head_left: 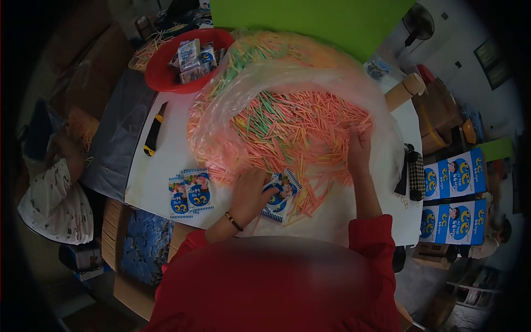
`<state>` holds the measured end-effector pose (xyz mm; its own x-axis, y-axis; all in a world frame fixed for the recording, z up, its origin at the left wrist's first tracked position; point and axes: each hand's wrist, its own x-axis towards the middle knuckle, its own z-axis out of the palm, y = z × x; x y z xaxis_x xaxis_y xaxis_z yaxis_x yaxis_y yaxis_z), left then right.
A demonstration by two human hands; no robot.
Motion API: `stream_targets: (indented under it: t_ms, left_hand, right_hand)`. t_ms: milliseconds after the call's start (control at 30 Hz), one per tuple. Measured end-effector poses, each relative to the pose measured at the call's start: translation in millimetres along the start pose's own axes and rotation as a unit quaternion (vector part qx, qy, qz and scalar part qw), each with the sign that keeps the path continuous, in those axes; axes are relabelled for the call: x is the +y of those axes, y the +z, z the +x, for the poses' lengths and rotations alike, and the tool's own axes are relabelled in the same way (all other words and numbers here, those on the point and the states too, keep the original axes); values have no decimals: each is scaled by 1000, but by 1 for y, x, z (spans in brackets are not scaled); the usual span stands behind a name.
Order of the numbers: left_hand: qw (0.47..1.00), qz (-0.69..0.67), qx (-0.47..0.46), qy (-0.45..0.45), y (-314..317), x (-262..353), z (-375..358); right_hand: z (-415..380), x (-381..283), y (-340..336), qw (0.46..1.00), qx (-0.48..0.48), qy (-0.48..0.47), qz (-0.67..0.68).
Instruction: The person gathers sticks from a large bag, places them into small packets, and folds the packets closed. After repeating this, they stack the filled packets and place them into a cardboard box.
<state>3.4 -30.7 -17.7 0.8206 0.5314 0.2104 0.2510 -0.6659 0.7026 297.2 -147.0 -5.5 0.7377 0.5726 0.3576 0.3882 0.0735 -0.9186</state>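
My left hand (pixel 250 195) is closed at the near edge of the table, its thumb over the left side of a blue and white printed packet (pixel 283 195). Two or more similar packets (pixel 191 192) lie overlapping to the left of that hand. A big clear plastic bag (pixel 213 119) spreads open across the table, full of thin pink, green and yellow sticks (pixel 287 124). At the bag's right side, my right hand (pixel 360 143) has its fingers curled among pink sticks. Its fingertips are partly hidden. Some loose sticks (pixel 312 199) lie just right of the held packet.
A red bowl (pixel 160 72) with several packets stands back left. A yellow and black utility knife (pixel 155 130) lies on the white table (pixel 138 180). Printed boxes (pixel 453 221) are stacked at right, and an open carton (pixel 124 279) sits lower left. Another person's sleeve (pixel 58 193) shows far left.
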Motion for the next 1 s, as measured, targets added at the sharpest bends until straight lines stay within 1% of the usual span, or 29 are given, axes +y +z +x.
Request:
stream_targets:
  t_ms: [33, 67, 100, 133, 167, 267, 300, 333, 367, 400, 433, 467, 500, 533, 567, 600, 633, 667, 700, 733, 767, 800, 867, 933, 967, 1000]
  left_hand:
    - [1000, -11, 9, -6, -1, 2, 0]
    - [1000, -21, 18, -14, -2, 4, 0]
    - [1000, -18, 16, -10, -3, 5, 0]
    - [999, -2, 32, -6, -5, 6, 0]
    - [999, 13, 50, -2, -6, 7, -1]
    - [998, 2, 58, -3, -10, 2, -1]
    - [998, 3, 59, 0, -12, -2, 1]
    - [994, -99, 23, -51, -14, -7, 3]
    - [974, -199, -14, -103, -15, -10, 4]
    - [975, -198, -13, -103, -17, -7, 5]
    - [904, -396, -12, -159, -21, -1, 7]
    - [792, -575, -10, -207, -23, 1, 8]
    - [793, -573, -9, -207, -26, -1, 9]
    - [743, -623, -34, -242, -28, -5, 10]
    - [688, -668, -59, -276, -29, -7, 10]
    - [689, -668, -59, -276, -28, -7, 10]
    - [679, -679, -50, -275, -26, -5, 10]
    - [669, -690, -40, -274, -23, -3, 9]
    - [669, -690, -37, -274, -18, -5, 7]
    - [711, -657, -36, -247, -13, -10, 4]
    - [751, -622, -35, -220, -8, -13, 2]
    - [751, -620, -29, -223, -8, -12, 0]
    - [742, -642, -30, -193, -6, -10, -1]
    - [740, -642, -30, -198, -5, -4, 0]
    - [737, -644, -34, -202, -6, -1, 0]
    - [737, -643, -35, -203, -8, 1, 0]
  right_hand:
    - [-13, 1, 9, 999, -5, 32, 36]
    - [-25, -2, 17, 999, 1, 30, 38]
    - [-37, -3, 24, 997, -54, 39, -36]
    - [-43, -3, 28, 987, -109, 48, -108]
    - [-43, -2, 29, 988, -107, 49, -104]
    - [-39, -2, 29, 991, -103, 39, -75]
    - [-36, -4, 27, 992, -90, 82, -30]
    - [-34, -6, 24, 989, -79, 125, 15]
    - [-34, -7, 23, 989, -78, 123, 15]
    - [-35, -6, 22, 989, -89, 117, 6]
    - [-37, -5, 22, 989, -99, 112, -3]
    - [-41, -4, 23, 989, -100, 113, -1]
    - [-44, -2, 25, 991, -107, 82, -15]
    - [-44, 0, 25, 992, -115, 50, -31]
    - [-43, 2, 24, 992, -116, 49, -30]
    - [-41, 0, 22, 992, -71, 104, 34]
    - [-39, -2, 22, 982, -25, 157, 97]
    - [-39, -3, 22, 983, -26, 156, 98]
    - [-41, -8, 24, 976, -23, 157, 150]
    - [-44, -13, 27, 966, -21, 158, 203]
    - [-48, -18, 30, 965, -25, 160, 206]
    - [-52, -25, 35, 961, -30, 150, 230]
    - [-61, -47, 46, 955, -37, 144, 257]
    - [-69, -74, 60, 939, -43, 161, 302]
    - [-72, -83, 67, 938, -42, 162, 302]
    - [-75, -90, 75, 938, -78, 131, 311]
